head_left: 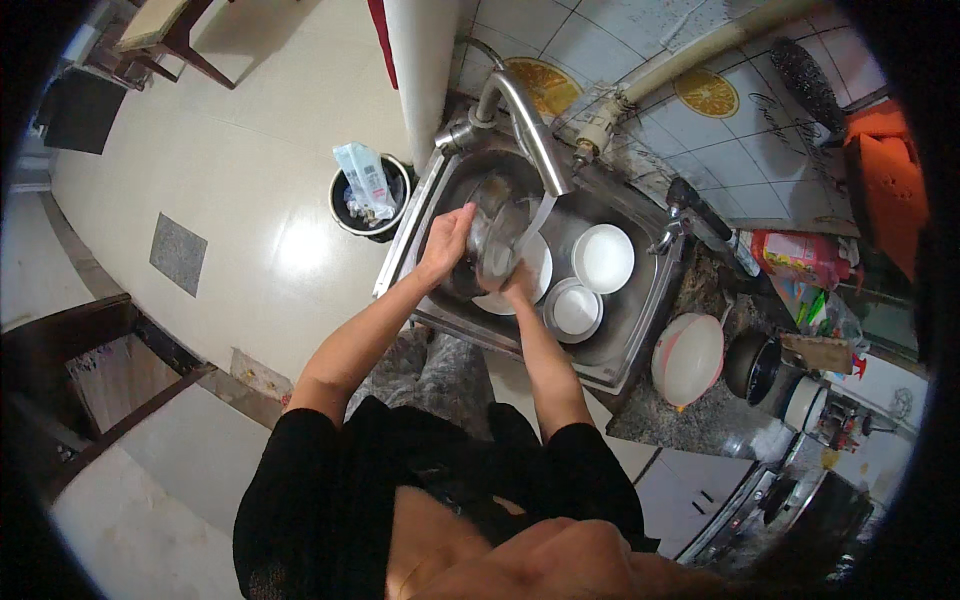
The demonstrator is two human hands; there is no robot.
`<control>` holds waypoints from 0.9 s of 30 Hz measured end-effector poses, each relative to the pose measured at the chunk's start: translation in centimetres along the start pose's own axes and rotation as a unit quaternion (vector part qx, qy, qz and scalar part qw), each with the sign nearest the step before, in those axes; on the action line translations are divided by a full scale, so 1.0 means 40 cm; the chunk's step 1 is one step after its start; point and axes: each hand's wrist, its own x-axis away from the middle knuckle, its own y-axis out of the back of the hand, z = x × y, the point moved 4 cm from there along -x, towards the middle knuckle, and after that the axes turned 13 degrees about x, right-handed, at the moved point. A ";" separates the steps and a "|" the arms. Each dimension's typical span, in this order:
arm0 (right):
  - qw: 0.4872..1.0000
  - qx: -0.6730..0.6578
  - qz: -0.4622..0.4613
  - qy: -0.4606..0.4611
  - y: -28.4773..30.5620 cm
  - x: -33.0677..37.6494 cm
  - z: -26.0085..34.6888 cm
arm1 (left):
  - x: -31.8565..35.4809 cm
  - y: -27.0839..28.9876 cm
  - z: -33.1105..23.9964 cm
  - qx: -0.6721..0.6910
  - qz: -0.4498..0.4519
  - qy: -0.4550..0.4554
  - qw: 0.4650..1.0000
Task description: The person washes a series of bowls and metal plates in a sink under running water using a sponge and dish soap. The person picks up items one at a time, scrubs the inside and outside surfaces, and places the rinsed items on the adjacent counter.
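Observation:
Over the left part of the steel sink [625, 340], I hold a shiny round dish [490, 240], glassy or metallic, tilted beneath the tap [540, 150]. Whether it is a bowl or a lid I cannot tell. Water streams from the spout onto its right side. My left hand [447, 240] is closed on the left edge. At the near right edge my right hand [518, 285] is closed too, its fingers partly hidden. Behind that hand a white plate [541, 265] lies in the sink. Further right are another white plate [603, 258] and stacked white bowls [576, 309].
A bin [340, 205] with a plastic bag stands on the floor left of the sink. Along the right counter sit a white pan with a pink rim [690, 360], a black pot [752, 362] and a stove [800, 500]. A pipe [680, 65] crosses the tiled wall.

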 end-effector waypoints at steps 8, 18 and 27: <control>0.878 -0.411 -0.208 0.133 0.309 0.297 0.040 | -0.010 -0.053 0.077 -0.099 0.012 -0.020 0.995; 0.915 -0.288 -0.249 0.136 0.393 0.063 0.157 | 0.000 -0.033 0.119 -0.189 -0.023 -0.058 0.980; 0.888 -0.351 -0.296 -0.026 0.142 0.121 0.005 | -0.008 0.003 0.155 -0.128 -0.062 -0.059 0.988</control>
